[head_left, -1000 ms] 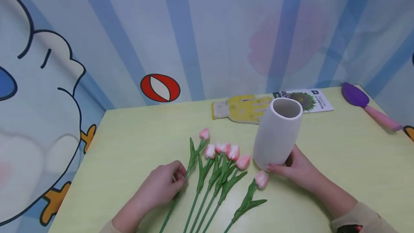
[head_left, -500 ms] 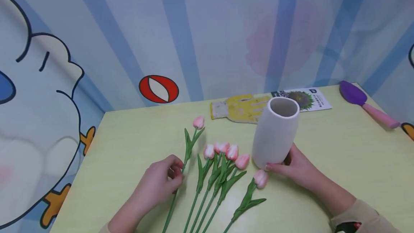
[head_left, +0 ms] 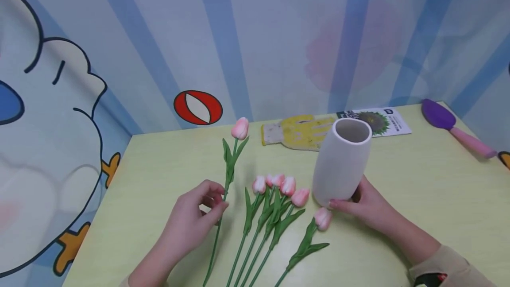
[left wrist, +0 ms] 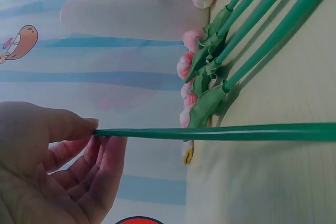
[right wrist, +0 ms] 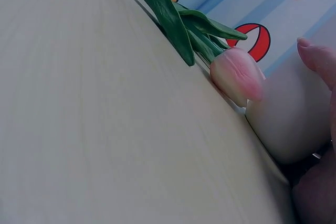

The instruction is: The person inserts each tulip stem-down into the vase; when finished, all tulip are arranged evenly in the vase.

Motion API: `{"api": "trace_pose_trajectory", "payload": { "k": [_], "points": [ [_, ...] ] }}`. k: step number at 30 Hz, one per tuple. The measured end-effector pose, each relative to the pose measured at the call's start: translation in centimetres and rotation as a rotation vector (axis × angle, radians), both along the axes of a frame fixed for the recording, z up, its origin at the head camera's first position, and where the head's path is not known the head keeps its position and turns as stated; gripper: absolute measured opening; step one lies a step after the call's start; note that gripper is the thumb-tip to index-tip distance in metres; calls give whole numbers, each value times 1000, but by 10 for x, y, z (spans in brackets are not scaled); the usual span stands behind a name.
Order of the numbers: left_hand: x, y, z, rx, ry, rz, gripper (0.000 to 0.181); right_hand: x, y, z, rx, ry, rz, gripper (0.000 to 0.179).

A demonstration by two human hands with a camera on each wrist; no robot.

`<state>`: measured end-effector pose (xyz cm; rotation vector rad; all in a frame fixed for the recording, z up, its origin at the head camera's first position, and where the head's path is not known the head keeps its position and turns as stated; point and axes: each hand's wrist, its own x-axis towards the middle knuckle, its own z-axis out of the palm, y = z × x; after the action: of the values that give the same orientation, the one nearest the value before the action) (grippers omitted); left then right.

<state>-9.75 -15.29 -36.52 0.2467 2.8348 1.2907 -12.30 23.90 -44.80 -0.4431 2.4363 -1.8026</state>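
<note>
Fingers (left wrist: 111,167) of left hand (head_left: 193,218) pinch one tulip (head_left: 230,167), now raised higher, hence singled out; right hand (head_left: 367,207) grips vase (head_left: 340,169).

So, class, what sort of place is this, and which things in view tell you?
Probably an indoor play or craft corner, though the pictures can't settle it. The clues: a cartoon-printed backdrop behind a pale table, and pink tulips lying beside a white vase.
</note>
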Motion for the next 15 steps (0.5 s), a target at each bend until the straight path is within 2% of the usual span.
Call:
{"api": "trace_pose_trajectory", "payload": {
  "k": [9, 15],
  "points": [
    [2, -2, 2, 16, 81, -1, 21, 3, 0, 0, 16, -13, -8, 86],
    [2, -2, 4, 17, 95, 0, 20, 0, -1, 2, 33, -11, -4, 89]
  ]
}}
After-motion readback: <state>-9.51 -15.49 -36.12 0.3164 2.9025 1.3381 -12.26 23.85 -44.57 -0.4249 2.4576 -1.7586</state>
